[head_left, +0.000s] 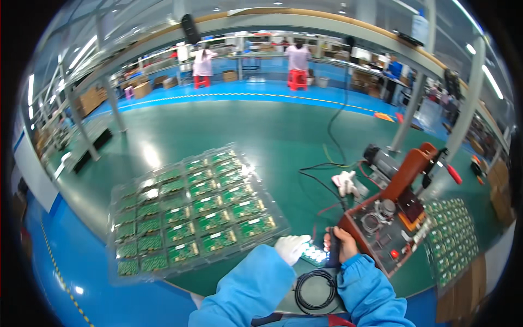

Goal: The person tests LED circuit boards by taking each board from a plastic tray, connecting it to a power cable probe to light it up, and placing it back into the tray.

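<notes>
My left hand [291,248], in a white glove, grips the edge of a small green circuit board [311,257] near the table's front edge. Bright light falls on that board and washes out part of it. Just to its right, my right hand [345,245] is bare and wrapped round a black handheld device [332,252], held upright beside the board; its exact kind does not show. Below the hands lies a coiled black cable [316,291]. To the left stands a clear plastic tray [117,229] with rows of green circuit boards [214,220].
An open red-brown machine box [359,231] with a lever and a red-handled part stands right of my hands. Behind it lie a grey motor [380,161], white gloves [345,183] and loose cables. Another board tray [451,237] sits far right. A metal shelf frame [261,20] spans the table's back.
</notes>
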`<state>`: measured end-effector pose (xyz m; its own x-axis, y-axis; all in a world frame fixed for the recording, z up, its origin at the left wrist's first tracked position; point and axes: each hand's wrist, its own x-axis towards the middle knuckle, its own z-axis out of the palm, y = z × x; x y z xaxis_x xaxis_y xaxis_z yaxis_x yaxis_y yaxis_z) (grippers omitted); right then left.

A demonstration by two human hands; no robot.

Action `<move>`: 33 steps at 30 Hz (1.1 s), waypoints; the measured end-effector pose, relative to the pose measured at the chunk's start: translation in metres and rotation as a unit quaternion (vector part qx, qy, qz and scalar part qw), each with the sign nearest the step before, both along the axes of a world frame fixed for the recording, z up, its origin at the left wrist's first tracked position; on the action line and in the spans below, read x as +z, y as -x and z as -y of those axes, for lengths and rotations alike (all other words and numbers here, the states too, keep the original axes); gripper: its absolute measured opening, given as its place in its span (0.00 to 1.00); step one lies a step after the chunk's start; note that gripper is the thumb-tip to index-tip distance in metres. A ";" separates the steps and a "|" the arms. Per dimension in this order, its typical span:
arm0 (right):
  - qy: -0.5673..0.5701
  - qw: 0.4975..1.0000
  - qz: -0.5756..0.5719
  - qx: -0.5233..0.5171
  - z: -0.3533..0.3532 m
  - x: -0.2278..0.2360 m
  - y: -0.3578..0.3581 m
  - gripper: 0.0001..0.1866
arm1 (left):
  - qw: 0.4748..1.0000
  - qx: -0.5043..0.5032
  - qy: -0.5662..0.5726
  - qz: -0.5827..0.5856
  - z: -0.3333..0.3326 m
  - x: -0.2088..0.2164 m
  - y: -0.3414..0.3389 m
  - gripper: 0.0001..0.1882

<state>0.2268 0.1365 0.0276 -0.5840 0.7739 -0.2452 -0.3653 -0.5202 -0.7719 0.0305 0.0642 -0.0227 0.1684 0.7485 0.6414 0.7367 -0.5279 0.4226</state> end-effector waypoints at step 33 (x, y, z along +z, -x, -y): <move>-0.045 0.999 0.011 0.002 0.009 0.008 -0.005 0.17 | 0.997 0.005 0.079 0.023 0.010 0.017 -0.008 0.13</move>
<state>0.2315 0.1273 0.0357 -0.5825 0.7908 -0.1878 -0.3453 -0.4499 -0.8236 0.0383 0.0542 -0.0053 0.1336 0.8423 0.5222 0.7196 -0.4448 0.5332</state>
